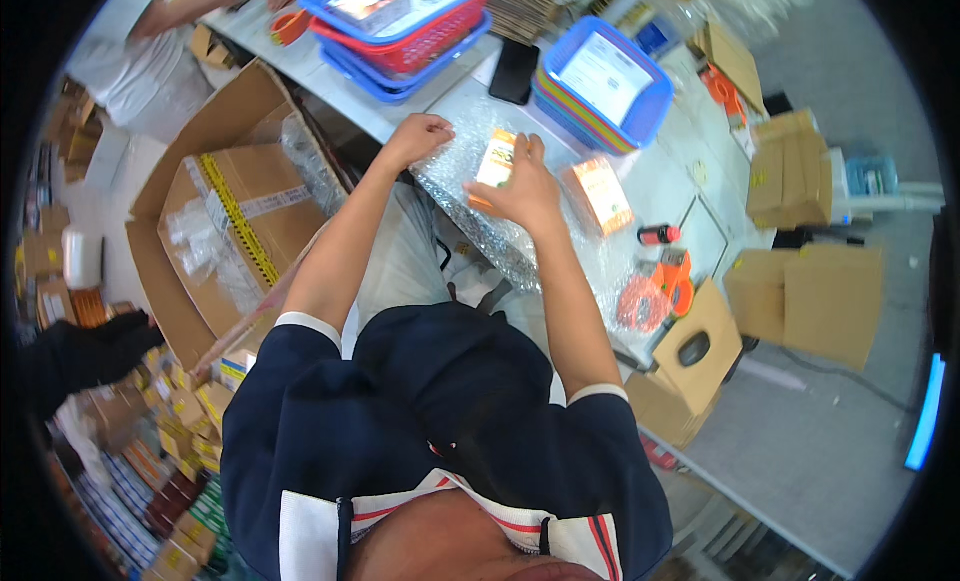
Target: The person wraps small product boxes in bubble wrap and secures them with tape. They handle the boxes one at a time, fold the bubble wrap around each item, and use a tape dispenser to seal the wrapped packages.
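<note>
My right hand point(525, 187) grips a small orange and white box point(496, 159) by its sides, on a sheet of clear bubble wrap point(472, 127). My left hand point(421, 140) is at the left edge of the same sheet, its thumb and fingertips pinched together at the wrap. A second orange and white box point(602, 195), covered in bubble wrap, lies right of my right hand. Beyond it are a small dark bottle with a red cap point(659, 234), an orange tape dispenser point(677, 281) and a pinkish roll of tape point(643, 303).
Stacked plastic baskets point(405, 56) and another basket stack point(604, 86) stand at the back, with a black phone point(514, 71) between them. A large open carton point(210, 206) is at left. A computer mouse point(694, 348) rests on cardboard at right. Another person's arm point(199, 7) is at upper left.
</note>
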`<state>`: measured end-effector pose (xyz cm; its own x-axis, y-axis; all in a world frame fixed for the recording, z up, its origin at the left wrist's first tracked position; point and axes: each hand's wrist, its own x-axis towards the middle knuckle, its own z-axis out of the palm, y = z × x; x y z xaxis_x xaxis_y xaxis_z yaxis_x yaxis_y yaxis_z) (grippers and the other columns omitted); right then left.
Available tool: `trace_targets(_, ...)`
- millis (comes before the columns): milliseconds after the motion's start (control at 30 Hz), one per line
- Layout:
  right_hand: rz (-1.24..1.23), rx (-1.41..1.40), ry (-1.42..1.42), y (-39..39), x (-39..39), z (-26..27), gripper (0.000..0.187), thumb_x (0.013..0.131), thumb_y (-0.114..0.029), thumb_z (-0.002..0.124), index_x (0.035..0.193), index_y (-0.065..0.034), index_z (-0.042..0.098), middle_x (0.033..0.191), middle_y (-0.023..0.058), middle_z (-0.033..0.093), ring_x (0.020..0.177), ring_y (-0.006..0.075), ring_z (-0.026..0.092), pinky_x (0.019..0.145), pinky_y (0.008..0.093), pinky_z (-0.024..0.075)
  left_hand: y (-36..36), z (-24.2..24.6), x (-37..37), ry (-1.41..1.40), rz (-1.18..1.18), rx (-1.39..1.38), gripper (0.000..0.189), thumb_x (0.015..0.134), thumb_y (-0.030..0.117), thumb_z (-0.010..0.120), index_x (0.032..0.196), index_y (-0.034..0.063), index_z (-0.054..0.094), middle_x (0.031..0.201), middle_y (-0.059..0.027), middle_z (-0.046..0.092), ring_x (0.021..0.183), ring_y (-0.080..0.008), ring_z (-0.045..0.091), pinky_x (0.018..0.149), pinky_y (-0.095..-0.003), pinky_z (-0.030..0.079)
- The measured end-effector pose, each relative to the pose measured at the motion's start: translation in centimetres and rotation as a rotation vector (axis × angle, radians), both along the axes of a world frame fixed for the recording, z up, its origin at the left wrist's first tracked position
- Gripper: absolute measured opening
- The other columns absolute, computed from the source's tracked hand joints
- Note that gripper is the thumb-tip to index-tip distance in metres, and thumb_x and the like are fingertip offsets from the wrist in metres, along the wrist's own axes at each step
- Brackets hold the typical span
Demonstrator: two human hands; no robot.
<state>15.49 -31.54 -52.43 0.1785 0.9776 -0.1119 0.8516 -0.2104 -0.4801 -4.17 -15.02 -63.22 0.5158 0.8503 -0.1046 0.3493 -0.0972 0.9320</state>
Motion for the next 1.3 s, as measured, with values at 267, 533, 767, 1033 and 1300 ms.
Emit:
trace_targets(267,0.254,0.051,0.111,-0.4,3.8,-0.5,0.126,0.057,-0.043,0.095,0.159,0.0022,0.036,0.156,0.0281,0.037,0.142,0.0449,0.049,0.113,0.0465,0.0467,0.2,-0.3,0.4,-0.097,0.038,-0.041,0.027,0.090,0.022,0.076,0.105,0.0002,0.081,0.092,-0.0104,0.080,0.081,-0.0156,0.071,0.079,-0.0326,0.056)
trace_targets(533,0.029,0.130,0.008,1.7,-2.7,1.0,0.116,0.056,-0.046,0.092,0.151,0.0021,0.046,0.148,0.0265,0.044,0.123,0.0457,0.063,0.097,0.0497,0.0564,0.4,0.2,0.5,-0.100,0.058,-0.141,0.024,0.089,0.022,0.077,0.102,0.0035,0.084,0.082,-0.0070,0.077,0.072,-0.0126,0.067,0.070,-0.0315,0.055)
trace_targets(767,-0.028,0.024,-0.060,1.3,-3.4,1.2,0.118,0.057,-0.050,0.093,0.152,0.0010,0.045,0.148,0.0267,0.043,0.122,0.0454,0.063,0.095,0.0505,0.0574,0.5,0.6,1.2,-0.056,-0.025,-0.109,0.024,0.086,0.018,0.078,0.106,0.0047,0.084,0.088,-0.0083,0.078,0.075,-0.0156,0.069,0.074,-0.0319,0.057)
trace_targets(1033,-0.051,0.096,-0.017,0.7,-2.7,0.2,0.118,0.058,-0.050,0.094,0.153,0.0010,0.044,0.147,0.0271,0.043,0.126,0.0451,0.061,0.096,0.0498,0.0570,-0.2,3.0,1.4,-0.098,-0.144,-0.129,0.028,0.089,0.014,0.075,0.115,0.0047,0.082,0.085,-0.0045,0.073,0.076,-0.0126,0.061,0.073,-0.0292,0.052)
trace_targets(1300,-0.045,0.103,0.029,0.2,-2.5,-0.3,0.117,0.058,-0.050,0.093,0.152,0.0013,0.046,0.148,0.0285,0.041,0.122,0.0461,0.063,0.096,0.0505,0.0571,-0.9,3.8,1.5,-0.095,-0.185,-0.053,0.028,0.089,0.014,0.074,0.114,0.0043,0.082,0.088,-0.0064,0.075,0.080,-0.0120,0.063,0.078,-0.0294,0.053)
